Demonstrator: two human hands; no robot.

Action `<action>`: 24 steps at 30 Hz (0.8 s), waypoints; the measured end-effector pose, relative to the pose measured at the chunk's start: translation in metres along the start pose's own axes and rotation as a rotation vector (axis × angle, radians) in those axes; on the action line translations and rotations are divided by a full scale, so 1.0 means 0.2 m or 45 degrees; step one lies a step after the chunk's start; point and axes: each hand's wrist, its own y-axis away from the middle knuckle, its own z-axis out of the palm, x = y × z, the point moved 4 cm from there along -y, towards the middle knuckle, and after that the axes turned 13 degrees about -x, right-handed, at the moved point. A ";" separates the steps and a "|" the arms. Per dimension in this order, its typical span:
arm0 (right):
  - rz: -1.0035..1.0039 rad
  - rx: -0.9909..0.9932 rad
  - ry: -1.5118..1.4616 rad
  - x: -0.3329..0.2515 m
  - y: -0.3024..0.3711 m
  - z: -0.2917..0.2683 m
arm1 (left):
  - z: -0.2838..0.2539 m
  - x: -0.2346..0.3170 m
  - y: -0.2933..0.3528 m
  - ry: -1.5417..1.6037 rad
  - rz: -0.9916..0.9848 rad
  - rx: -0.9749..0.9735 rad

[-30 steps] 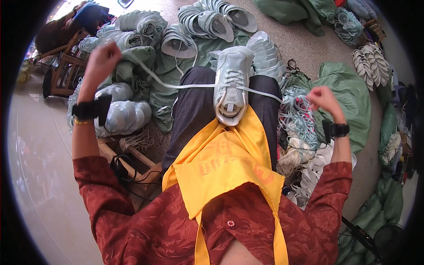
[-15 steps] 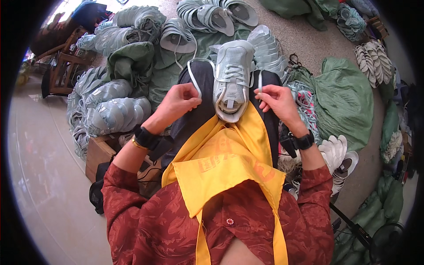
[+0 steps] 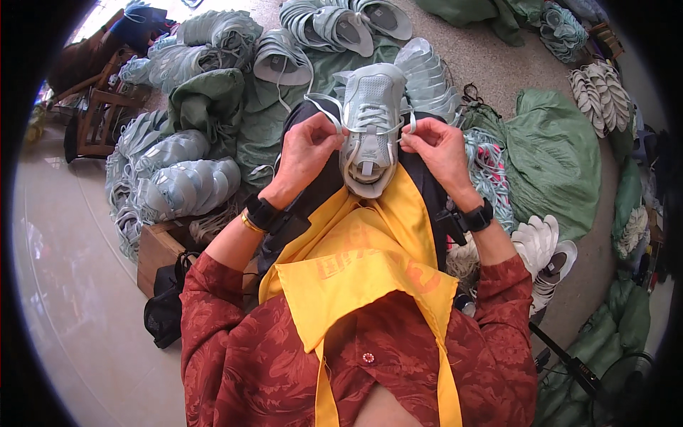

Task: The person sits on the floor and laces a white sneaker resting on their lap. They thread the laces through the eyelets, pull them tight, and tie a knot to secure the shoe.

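A pale grey-green sneaker (image 3: 371, 149) rests between my thighs, toe pointing away from me and heel towards me. Crossed laces run over its tongue. On the left side my left hand (image 3: 310, 146) pinches a shoelace (image 3: 329, 104) that loops out from the upper eyelets. My right hand (image 3: 440, 148) sits just off the shoe's right side, thumb and forefinger closed on the other lace end (image 3: 412, 122). Both hands are close to the shoe's collar. The yellow apron (image 3: 370, 263) lies over my lap, under the heel.
Stacked pale uppers (image 3: 188, 181) lie at the left, with more shoe uppers (image 3: 327, 27) ahead. A wooden box (image 3: 160, 256) stands by my left arm. Green sacks (image 3: 551, 164) and white shoe pieces (image 3: 537, 242) are on the right. A wooden chair (image 3: 107, 117) is far left.
Both hands have moved inward and slightly up, towards the shoe, carrying the lace ends with them. The left hand moved further. The shoe has barely shifted.
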 end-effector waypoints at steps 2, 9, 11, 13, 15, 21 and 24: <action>-0.032 0.026 -0.025 0.01 0.01 0.02 | -0.01 -0.03 0.00 0.094 0.013 -0.016; -0.070 0.104 0.066 0.03 0.02 0.05 | 0.00 -0.01 0.00 0.172 0.016 -0.068; -0.067 0.128 0.186 0.02 0.04 0.06 | -0.01 -0.02 0.01 0.169 0.049 -0.064; -0.074 0.173 0.321 0.00 0.05 0.07 | -0.01 -0.02 0.02 -0.074 -0.015 -0.021; -0.083 0.160 0.300 0.01 0.02 0.06 | 0.00 0.00 0.02 -0.237 -0.064 0.003; -0.112 0.110 0.463 -0.06 -0.01 0.10 | 0.00 -0.01 0.01 -0.073 0.024 0.118; -0.083 0.075 0.394 -0.01 -0.02 0.06 | 0.02 0.00 -0.01 0.060 0.092 0.163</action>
